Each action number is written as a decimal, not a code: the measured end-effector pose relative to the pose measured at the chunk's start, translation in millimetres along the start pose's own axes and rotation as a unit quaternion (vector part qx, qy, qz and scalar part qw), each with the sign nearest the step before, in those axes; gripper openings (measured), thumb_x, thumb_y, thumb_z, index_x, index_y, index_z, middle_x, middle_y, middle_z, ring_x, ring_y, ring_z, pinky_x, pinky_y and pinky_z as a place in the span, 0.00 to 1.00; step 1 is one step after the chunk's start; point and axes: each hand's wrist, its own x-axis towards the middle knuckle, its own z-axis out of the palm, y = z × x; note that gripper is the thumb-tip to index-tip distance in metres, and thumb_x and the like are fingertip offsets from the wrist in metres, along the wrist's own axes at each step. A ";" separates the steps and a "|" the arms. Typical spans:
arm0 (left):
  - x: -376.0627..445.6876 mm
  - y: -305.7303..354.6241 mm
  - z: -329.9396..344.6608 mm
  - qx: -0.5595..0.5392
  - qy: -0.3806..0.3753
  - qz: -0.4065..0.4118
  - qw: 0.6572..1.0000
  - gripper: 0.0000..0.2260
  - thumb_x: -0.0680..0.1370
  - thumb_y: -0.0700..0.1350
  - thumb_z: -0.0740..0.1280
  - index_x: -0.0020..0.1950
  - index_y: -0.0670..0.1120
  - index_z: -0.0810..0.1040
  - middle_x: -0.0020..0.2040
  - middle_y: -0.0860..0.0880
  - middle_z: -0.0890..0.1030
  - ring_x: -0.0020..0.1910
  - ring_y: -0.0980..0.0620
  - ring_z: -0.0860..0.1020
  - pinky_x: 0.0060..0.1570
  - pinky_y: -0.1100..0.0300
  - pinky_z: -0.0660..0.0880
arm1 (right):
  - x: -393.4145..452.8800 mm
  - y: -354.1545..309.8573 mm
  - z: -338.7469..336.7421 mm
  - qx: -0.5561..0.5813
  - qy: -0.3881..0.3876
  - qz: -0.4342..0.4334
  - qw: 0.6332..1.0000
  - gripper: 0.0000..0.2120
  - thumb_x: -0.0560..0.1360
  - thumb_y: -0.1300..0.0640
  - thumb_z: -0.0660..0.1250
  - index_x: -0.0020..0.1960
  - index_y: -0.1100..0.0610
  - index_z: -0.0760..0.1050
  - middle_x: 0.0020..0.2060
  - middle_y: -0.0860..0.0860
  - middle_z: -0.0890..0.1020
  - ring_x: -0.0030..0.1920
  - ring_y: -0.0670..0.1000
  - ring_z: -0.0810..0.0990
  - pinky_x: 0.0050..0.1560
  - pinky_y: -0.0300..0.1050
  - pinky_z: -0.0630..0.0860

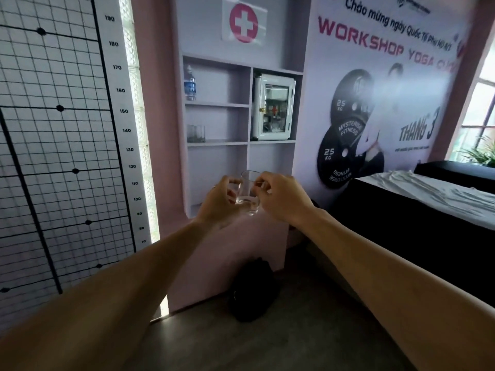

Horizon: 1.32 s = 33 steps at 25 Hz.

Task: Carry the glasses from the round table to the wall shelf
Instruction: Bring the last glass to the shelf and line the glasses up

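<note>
A clear drinking glass (pixel 248 193) hangs in the air in front of the wall shelf (pixel 217 143), held upright between both hands. My left hand (pixel 218 204) grips its left side and my right hand (pixel 281 199) pinches its right rim. Two clear glasses (pixel 196 134) stand on the shelf's middle left board, above and left of the held glass. The round table is out of view.
A water bottle (pixel 190 84) stands on the top left shelf board. A white first-aid cabinet (pixel 273 111) fills the right compartment. A black bag (pixel 253 290) lies on the floor below the shelf. A black massage bed (pixel 417 207) stands to the right.
</note>
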 end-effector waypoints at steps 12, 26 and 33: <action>168.0 -68.5 51.9 0.020 0.037 -0.019 0.999 0.30 0.64 0.57 0.80 0.60 0.53 0.71 0.48 0.52 0.79 0.45 0.53 0.79 0.45 0.54 0.79 | 169.6 91.0 59.3 0.016 -0.027 -0.052 0.998 0.08 0.79 0.52 0.64 0.53 0.53 0.80 0.49 0.54 0.84 0.49 0.56 0.82 0.51 0.55 0.80; 435.8 -156.9 82.3 0.002 0.063 -0.009 0.998 0.28 0.63 0.57 0.79 0.58 0.56 0.71 0.47 0.55 0.77 0.43 0.49 0.82 0.48 0.45 0.81 | 426.9 172.1 137.7 0.042 0.016 -0.063 0.997 0.08 0.80 0.53 0.63 0.54 0.55 0.79 0.48 0.51 0.82 0.46 0.51 0.80 0.35 0.35 0.69; 549.8 -209.8 114.5 0.028 0.120 -0.048 0.991 0.28 0.61 0.57 0.79 0.55 0.57 0.71 0.45 0.54 0.77 0.43 0.47 0.82 0.47 0.43 0.81 | 561.9 238.4 195.1 0.046 -0.016 -0.113 0.992 0.08 0.79 0.53 0.65 0.54 0.54 0.80 0.48 0.51 0.84 0.46 0.51 0.81 0.43 0.44 0.77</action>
